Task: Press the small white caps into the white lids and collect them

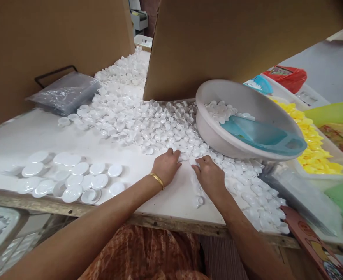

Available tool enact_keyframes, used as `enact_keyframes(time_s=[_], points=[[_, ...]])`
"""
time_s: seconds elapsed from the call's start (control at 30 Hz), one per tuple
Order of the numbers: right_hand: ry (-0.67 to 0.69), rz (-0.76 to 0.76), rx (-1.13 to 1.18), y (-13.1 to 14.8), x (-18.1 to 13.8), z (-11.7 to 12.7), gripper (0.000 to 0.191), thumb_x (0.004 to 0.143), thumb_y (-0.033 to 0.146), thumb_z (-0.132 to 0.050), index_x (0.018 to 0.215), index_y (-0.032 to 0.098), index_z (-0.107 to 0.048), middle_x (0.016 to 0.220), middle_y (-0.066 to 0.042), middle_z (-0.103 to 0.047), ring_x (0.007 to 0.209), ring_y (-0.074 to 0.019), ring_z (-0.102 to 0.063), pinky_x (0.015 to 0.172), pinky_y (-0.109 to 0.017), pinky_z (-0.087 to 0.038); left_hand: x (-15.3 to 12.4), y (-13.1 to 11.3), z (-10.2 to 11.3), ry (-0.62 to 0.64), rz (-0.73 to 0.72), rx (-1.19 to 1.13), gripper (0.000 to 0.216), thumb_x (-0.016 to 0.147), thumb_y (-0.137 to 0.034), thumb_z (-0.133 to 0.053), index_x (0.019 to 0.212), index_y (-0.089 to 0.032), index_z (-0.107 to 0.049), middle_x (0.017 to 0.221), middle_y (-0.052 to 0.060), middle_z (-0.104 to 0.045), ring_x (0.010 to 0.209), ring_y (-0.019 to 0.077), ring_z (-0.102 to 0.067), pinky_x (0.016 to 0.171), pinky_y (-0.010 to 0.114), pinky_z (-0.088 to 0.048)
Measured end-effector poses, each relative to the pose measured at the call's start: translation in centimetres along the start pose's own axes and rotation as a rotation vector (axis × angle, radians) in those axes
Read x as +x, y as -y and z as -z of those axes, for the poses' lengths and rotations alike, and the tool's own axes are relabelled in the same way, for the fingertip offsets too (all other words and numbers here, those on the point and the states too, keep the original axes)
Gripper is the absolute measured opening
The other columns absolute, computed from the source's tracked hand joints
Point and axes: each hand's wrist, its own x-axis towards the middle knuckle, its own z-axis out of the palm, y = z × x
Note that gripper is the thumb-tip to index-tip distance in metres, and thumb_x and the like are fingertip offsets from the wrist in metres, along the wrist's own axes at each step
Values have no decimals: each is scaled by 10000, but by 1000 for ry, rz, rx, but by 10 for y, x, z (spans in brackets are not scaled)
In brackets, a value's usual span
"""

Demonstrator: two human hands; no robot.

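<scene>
As they lie palm-down, left hand (167,167) and right hand (209,175) touch caps (159,128).

Your small white plastic caps (159,128) lie loose in a broad heap across the tabletop (19,136), its near edge touching your fingertips.

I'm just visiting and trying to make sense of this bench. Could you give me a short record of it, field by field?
left hand: on the table, fingertips at the edge of the white caps
right hand: beside it, fingers on the caps
basin: tilted, holds caps and a blue scoop
left of hands: flat white lids
far right: yellow caps
behind: cardboard sheets
</scene>
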Motion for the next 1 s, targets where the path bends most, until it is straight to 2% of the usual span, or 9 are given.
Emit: enact_keyframes(time_s=[0.13,0.27,0.4,0.5,0.57,0.67,0.77,0.9,1.0], points=[[-5,40,-20,-1,-1,-2,265,876,368,-459,1010,192,-605,994,-61,-586,711,-150,-585,525,-249,-363,13,-6,-5,6,-16,30,226,823,-251,-486,1017,-146,-530,974,100,-559,826,233,-601,619,301,-452],[-68,19,62,-12,1,-1,282,912,316,-382,971,192,-629,975,-65,-615,743,-151,-596,548,-242,-377,-8,3,15,39,-26,74,181,816,-172,-458,978,-120,-518,865,107,-571,770,238,-600,628,323,-456],[-206,-41,392,-15,-1,7,262,897,315,-406,912,174,-627,819,-43,-661,715,-146,-625,611,-234,-430,-35,14,27,134,-37,237,149,785,-108,-429,872,-111,-550,895,131,-536,694,240,-594,547,327,-445],[-182,-12,686,0,-9,10,214,878,332,-446,895,190,-606,666,6,-650,630,-129,-637,603,-224,-466,-49,20,22,223,-37,194,168,773,-92,-427,842,-111,-578,904,119,-536,705,227,-597,582,325,-454],[-196,80,731,17,-15,8,168,869,305,-472,885,196,-599,717,-2,-666,655,-129,-643,616,-228,-485,-55,24,17,227,-12,99,197,765,-106,-454,902,-122,-594,921,104,-541,725,213,-597,622,319,-458],[-284,263,701,41,-24,0,122,865,229,-477,882,182,-589,852,-50,-674,754,-138,-643,659,-240,-512,-64,33,16,152,62,-108,337,760,-149,-503,1089,-163,-573,943,83,-560,763,190,-592,668,297,-454],[-286,400,667,55,-28,-10,138,878,172,-444,911,171,-578,939,-83,-663,874,-150,-630,740,-264,-529,-71,39,19,76,172,-365,340,809,-185,-456,1126,-162,-576,823,55,-609,724,158,-590,690,277,-448],[-242,506,572,59,-31,-19,155,886,152,-437,920,160,-588,1014,-96,-650,940,-156,-616,810,-289,-531,-71,38,15,149,335,-816,294,836,-280,-429,1032,-147,-603,530,-18,-565,460,105,-510,510,228,-431],[-238,564,520,60,-33,-22,167,886,149,-444,937,140,-603,1072,-112,-636,1001,-171,-596,843,-297,-527,-67,36,4,94,424,-1000,199,787,-249,-505,943,-155,-585,491,-47,-536,376,81,-447,392,194,-376]])
